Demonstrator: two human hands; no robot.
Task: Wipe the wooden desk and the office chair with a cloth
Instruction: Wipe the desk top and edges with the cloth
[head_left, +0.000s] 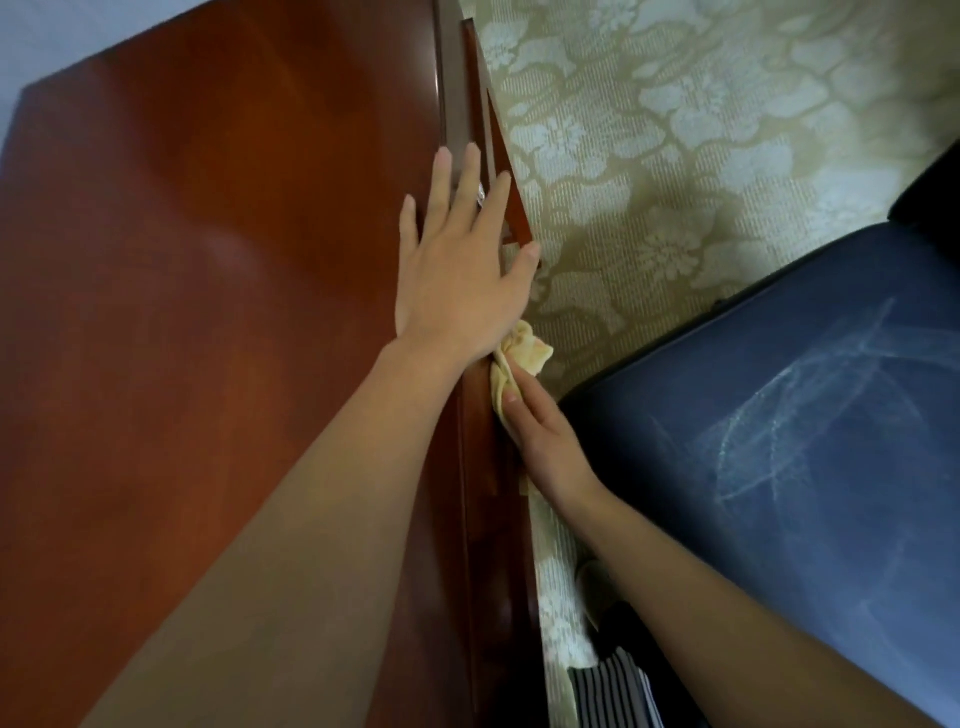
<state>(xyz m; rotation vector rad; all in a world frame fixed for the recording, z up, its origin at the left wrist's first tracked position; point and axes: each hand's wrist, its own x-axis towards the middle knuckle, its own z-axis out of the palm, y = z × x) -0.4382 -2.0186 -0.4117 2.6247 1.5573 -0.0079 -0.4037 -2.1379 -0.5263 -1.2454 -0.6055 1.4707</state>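
The reddish-brown wooden desk (208, 286) fills the left half of the head view. My left hand (457, 260) lies flat, fingers straight, on the desk's right edge. Just below it, my right hand (545, 441) presses a crumpled yellow cloth (519, 356) against the desk's side face, under the top's edge. Part of the cloth is hidden behind my left wrist and my right fingers. The office chair's dark blue seat (779, 415) stands to the right, with pale smeared marks on its surface.
A patterned beige carpet (675, 156) with pale flowers lies between desk and chair. The chair's black part (930, 192) shows at the right edge. Striped fabric (608, 686) shows at the bottom. A small shiny handle (480, 195) peeks between my left fingers.
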